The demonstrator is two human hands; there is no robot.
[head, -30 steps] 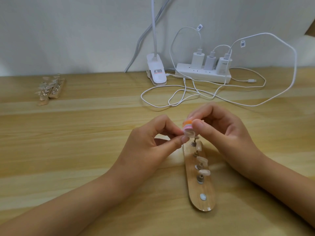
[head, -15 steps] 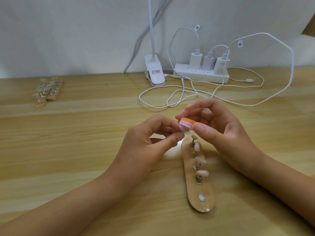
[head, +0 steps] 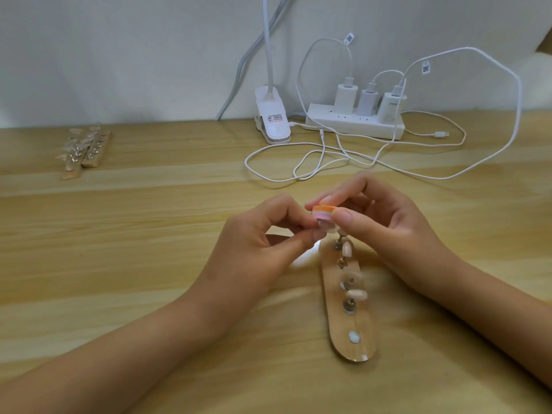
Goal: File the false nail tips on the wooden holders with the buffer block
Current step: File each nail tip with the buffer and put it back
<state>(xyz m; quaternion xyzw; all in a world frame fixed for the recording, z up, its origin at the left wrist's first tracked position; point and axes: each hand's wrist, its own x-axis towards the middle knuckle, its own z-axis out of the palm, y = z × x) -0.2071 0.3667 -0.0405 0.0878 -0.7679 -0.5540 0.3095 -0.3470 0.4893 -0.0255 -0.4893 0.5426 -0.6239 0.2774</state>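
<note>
The nail tip [head: 418,231] sits above the far end of the wooden holder [head: 348,309], pinched by the left hand [head: 263,246]. The right hand [head: 379,222] presses the buffer block [head: 413,212] onto it. Pressing too hard could pop the tip loose.

Hands [head: 328,231] hide most of the nail tip [head: 419,231] being filed.

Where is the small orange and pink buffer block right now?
The orange and pink buffer block is mid-frame, pinched in the right hand, above the far end of the wooden holder.
</note>
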